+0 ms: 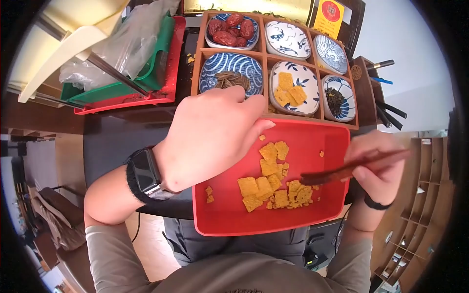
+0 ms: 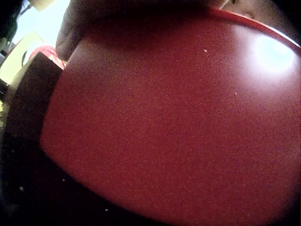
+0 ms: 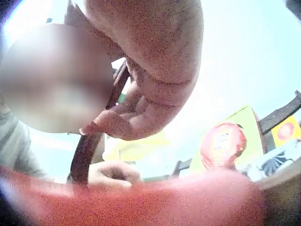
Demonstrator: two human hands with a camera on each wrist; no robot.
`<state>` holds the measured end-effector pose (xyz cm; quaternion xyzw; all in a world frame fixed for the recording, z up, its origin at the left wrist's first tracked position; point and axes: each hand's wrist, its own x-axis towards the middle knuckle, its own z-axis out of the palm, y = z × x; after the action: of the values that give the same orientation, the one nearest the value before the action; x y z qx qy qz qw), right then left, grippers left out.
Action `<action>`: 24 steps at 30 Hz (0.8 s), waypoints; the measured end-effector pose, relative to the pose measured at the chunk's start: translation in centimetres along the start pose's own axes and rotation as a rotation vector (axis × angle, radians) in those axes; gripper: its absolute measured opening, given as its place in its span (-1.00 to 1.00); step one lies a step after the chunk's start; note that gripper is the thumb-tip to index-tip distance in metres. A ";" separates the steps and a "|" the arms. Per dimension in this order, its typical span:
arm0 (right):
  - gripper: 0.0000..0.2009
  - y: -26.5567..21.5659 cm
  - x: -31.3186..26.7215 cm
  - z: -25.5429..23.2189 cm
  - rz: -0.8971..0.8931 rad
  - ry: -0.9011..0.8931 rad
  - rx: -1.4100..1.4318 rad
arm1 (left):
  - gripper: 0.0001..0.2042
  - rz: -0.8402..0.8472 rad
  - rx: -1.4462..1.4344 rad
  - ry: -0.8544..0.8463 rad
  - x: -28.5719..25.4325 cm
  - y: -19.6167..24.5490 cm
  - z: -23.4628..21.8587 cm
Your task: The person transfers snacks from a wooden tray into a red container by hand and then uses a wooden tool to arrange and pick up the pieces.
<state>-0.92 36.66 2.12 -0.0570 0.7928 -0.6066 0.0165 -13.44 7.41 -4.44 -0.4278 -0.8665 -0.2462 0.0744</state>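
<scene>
My left hand (image 1: 212,132) grips the red plastic tray (image 1: 229,222) at its upper left rim, with the thumb over the edge. Seen from the left wrist, the smooth outside of the tray (image 2: 164,122) fills most of the picture. My right hand (image 1: 376,163) holds dark brown wooden tongs (image 1: 337,172) over the tray's right side. Their tips overlap a cluster of yellow crisp pieces (image 1: 281,198). More square crisps (image 1: 248,187) and crumbs lie on the tray floor. In the right wrist view, the fingers (image 3: 136,122) curl around the tongs (image 3: 85,155).
Behind the tray stands a wooden compartment box (image 1: 265,58) with patterned dishes. These hold red dates (image 1: 225,38), brown seeds (image 1: 229,80), yellow crisps (image 1: 291,93) and dark tea leaves (image 1: 335,100). A green bin (image 1: 154,63) with plastic bags sits left. Pens (image 1: 383,63) stick out at right.
</scene>
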 end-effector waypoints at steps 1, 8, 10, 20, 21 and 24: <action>-0.81 -0.7 -0.2 -0.1 -0.021 -0.024 -0.018 | -0.72 -0.001 -0.003 0.002 0.0 0.0 0.0; -0.86 -5.0 2.5 3.5 0.055 -0.175 -0.160 | -0.73 -0.020 -0.012 -0.003 0.0 0.1 -0.1; -0.86 -5.2 3.3 4.8 0.085 -0.175 -0.188 | -0.73 -0.024 -0.014 -0.003 0.0 0.2 -0.2; -0.91 -3.9 5.9 6.6 0.206 -0.353 -0.247 | -0.75 -0.033 -0.026 -0.013 -0.1 0.1 0.0; -0.90 -3.8 5.9 6.5 0.184 -0.384 -0.254 | -0.75 -0.034 -0.026 -0.015 -0.1 0.1 0.0; -0.87 -3.5 6.0 6.4 0.157 -0.449 -0.263 | -0.75 -0.030 -0.030 -0.009 -0.1 0.1 0.0</action>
<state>-6.03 29.01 4.04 -0.1301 0.8433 -0.4673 0.2315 -13.34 7.38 -4.42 -0.4170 -0.8693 -0.2583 0.0604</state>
